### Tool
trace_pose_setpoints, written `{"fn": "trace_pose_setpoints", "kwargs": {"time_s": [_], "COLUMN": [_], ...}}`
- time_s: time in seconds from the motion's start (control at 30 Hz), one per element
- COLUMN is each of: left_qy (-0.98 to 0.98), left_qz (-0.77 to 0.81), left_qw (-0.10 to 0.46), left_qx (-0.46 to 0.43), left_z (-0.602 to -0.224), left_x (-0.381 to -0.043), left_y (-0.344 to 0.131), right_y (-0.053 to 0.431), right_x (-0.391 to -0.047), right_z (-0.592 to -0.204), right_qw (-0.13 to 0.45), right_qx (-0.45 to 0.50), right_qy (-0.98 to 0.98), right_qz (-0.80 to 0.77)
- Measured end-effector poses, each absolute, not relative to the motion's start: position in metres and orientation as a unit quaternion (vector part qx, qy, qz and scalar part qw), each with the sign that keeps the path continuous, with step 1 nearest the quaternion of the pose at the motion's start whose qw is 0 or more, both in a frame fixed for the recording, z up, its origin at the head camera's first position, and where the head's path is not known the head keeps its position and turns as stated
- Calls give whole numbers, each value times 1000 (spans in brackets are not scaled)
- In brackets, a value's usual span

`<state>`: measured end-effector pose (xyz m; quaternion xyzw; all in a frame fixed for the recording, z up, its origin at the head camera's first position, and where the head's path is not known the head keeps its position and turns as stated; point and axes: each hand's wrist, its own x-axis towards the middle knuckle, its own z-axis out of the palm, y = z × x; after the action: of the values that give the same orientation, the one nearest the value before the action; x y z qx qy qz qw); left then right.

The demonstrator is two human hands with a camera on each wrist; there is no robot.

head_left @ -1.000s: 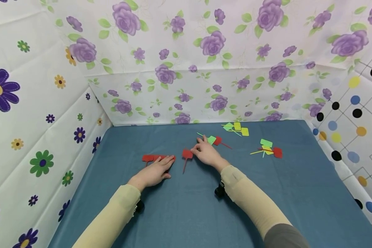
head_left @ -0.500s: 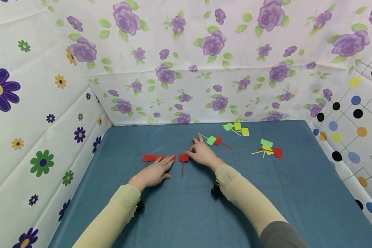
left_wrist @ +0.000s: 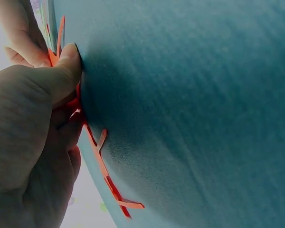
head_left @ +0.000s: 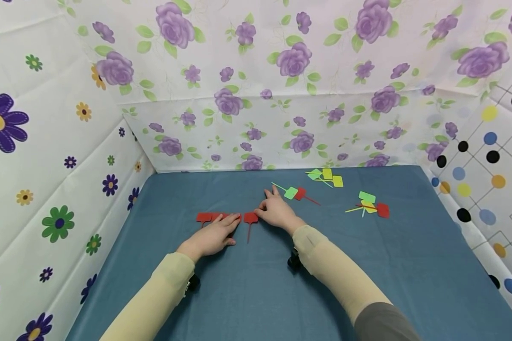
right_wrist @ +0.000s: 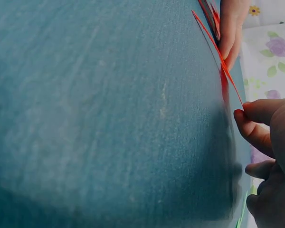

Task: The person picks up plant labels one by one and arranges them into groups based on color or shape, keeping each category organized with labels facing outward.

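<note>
My left hand (head_left: 212, 235) lies with its fingers stretched over a row of red plant labels (head_left: 204, 217) in the head view, resting on them and hiding part of the row. Just right of its fingertips is one more red plant label (head_left: 251, 217), its thin stem pointing toward me. My right hand (head_left: 276, 211) pinches that label's right edge between thumb and forefinger. In the right wrist view the pinched label (right_wrist: 221, 59) looks tilted, its near corner between the fingertips. From the left wrist, stems (left_wrist: 130, 204) of the row jut out past my left hand (left_wrist: 28, 128).
Beyond my right hand a green label (head_left: 291, 192) touches a red one (head_left: 300, 193). Yellow and green labels (head_left: 337, 181) lie at the back edge. A mixed pile (head_left: 368, 206) sits farther right. Patterned cloth walls (head_left: 256, 132) border the blue tabletop (head_left: 247, 293).
My right hand has moved left and slightly toward me, bringing the pinched red plant label close to the row. Its stem has swung nearly straight. The left hand has stayed in place.
</note>
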<state>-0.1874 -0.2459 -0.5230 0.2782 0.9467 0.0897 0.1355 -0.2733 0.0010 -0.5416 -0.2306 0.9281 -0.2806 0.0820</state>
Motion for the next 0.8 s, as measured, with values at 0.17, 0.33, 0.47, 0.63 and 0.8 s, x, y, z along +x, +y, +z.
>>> {"fn": "trace_pose_setpoints", "kwargs": {"time_s": [0.17,0.33,0.47,0.63,0.8], "left_qy": [947,948,948,949,949], "left_qz": [94,91,87,85,84], "left_qw": [138,137,137,137,136], "left_qx": [275,272,273,272,272], "left_z": [-523,-522,-522,-521,-521], "left_x": [-187,-186,-186,-186,-186], "left_y": [-245,-245,-245,-244,-244], "right_y": [-2,-5,-6,-7,-8], "right_x": [-275,-276,-277,-277,-276], "right_z": [-541,-540,-539,-538,-537], "right_qw": [82,84,87,90,90], "right_qx": [-236,-233,-231,-229,-224], "right_qy": [929,931,934,936,938], "right_qz": [-273,-267,-259,-251,-248]}}
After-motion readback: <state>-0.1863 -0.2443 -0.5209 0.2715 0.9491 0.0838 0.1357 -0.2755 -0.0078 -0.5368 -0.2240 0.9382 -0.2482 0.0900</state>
